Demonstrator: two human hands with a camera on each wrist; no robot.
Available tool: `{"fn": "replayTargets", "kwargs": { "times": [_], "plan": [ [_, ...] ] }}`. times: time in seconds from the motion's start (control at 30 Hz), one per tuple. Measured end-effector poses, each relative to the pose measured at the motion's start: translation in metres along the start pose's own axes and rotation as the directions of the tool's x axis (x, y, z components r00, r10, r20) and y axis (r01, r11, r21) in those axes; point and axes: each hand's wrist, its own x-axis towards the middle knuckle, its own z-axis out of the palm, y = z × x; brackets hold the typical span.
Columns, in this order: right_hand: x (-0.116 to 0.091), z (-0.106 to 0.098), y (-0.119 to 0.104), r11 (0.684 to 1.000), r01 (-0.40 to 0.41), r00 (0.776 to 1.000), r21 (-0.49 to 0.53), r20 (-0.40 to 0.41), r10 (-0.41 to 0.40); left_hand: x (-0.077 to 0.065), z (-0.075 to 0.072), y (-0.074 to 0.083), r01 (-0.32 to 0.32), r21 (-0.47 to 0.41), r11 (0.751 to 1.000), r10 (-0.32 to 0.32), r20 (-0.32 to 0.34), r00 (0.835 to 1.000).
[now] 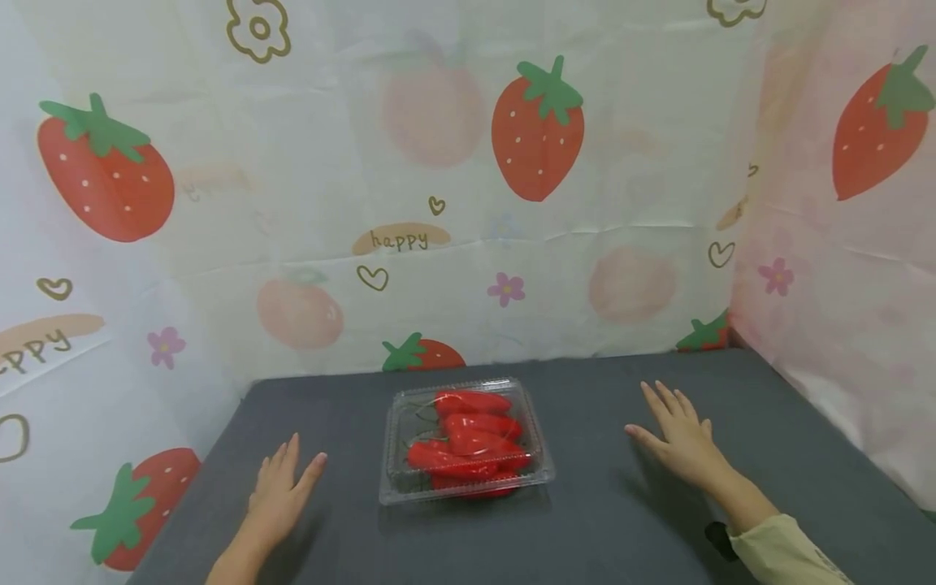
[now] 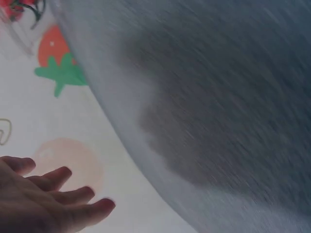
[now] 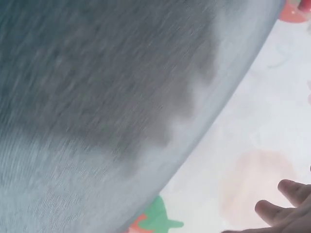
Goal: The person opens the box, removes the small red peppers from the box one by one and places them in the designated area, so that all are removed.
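A clear plastic box (image 1: 395, 479) stands on the dark grey table, with several glossy red peppers (image 1: 478, 443) inside it. To its left my left hand (image 1: 274, 496) hovers over the table, fingers spread and holding nothing. On the box's right, farther off, my right hand (image 1: 683, 443) is raised with its fingers apart and a shadow below. Part of the left hand (image 2: 53, 204) shows at the lower left of the left wrist view, with a corner of red and a green stem at the top. The right wrist view catches fingers (image 3: 277, 211) at its lower right corner.
The dark grey table (image 1: 585, 520) ends at the back against a pale cloth (image 1: 322, 187) printed with strawberries, hearts and flowers. A pinkish cloth (image 1: 841, 325) hangs along the right side. Something small and black (image 1: 721, 540) shows beside the right sleeve.
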Motion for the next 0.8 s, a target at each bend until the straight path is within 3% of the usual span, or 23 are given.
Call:
{"fn": "replayTargets", "kwargs": {
  "times": [0.2, 0.4, 0.47, 0.67, 0.8],
  "plan": [
    [0.001, 0.005, -0.013, 0.987, 0.054, 0.998, 0.148, -0.026, -0.050, 0.000, 0.004, 0.023, -0.031, -0.266, 0.963, 0.038, 0.022, 0.999],
    [0.001, 0.013, -0.027, 0.949, 0.027, 0.999, 0.313, 0.010, -0.032, 0.005, 0.014, 0.046, 0.040, -0.377, 0.925, -0.020, 0.055, 0.998],
    [0.002, 0.015, -0.032, 0.931, -0.010, 0.999, 0.364, 0.045, -0.006, 0.006, 0.020, 0.054, 0.067, -0.432, 0.899, -0.046, 0.059, 0.997],
    [0.006, 0.025, -0.048, 0.850, -0.106, 0.991, 0.516, 0.128, 0.045, 0.010, 0.038, 0.072, 0.121, -0.627, 0.770, -0.094, 0.076, 0.993],
    [0.008, 0.031, -0.058, 0.800, -0.165, 0.982, 0.577, 0.169, 0.080, 0.011, 0.048, 0.081, 0.123, -0.669, 0.733, -0.110, 0.062, 0.992]
  ]
}}
